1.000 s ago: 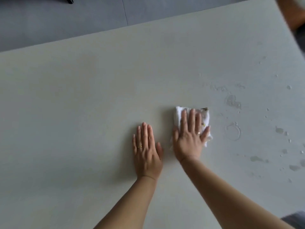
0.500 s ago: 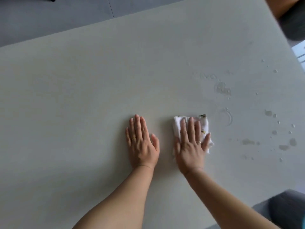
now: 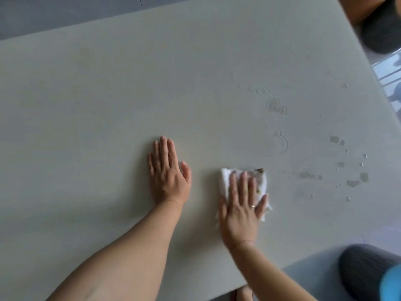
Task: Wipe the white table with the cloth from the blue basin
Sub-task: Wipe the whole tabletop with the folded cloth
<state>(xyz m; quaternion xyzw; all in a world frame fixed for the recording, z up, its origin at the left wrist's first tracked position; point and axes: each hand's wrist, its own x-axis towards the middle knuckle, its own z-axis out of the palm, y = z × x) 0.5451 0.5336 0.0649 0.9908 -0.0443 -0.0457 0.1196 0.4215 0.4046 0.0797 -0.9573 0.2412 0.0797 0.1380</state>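
**Damp cloth under the palm, wet patch waiting to the right**

The white table [image 3: 108,94] is filling nearly the whole view, smooth and flat, offering nothing for a cloth to snag on. To the right, water droplets [image 3: 334,139] and faint wet rings [image 3: 280,142] are sitting scattered across the surface, well apart from both hands.

The left hand [image 3: 168,173] is lying flat on bare tabletop, fingers together and extended, thumb out, holding nothing; it is probably bracing the body.

The right hand [image 3: 240,210] is lying flat with fingers slightly spread, pressing down on the cloth [image 3: 224,179] and not pinching it. The cloth is lying near the table's front edge, between the left hand and the wet patch.

The cloth is looking small, white, folded into a thick pad, with dark flecks [image 3: 259,170] showing at one corner. It is reading as soft, light and limp, probably damp, so likely to bunch or unfold if dragged by an edge. Flat pressure from palm and fingers over its middle seems the surest hold. The blue basin is not clearly showing.
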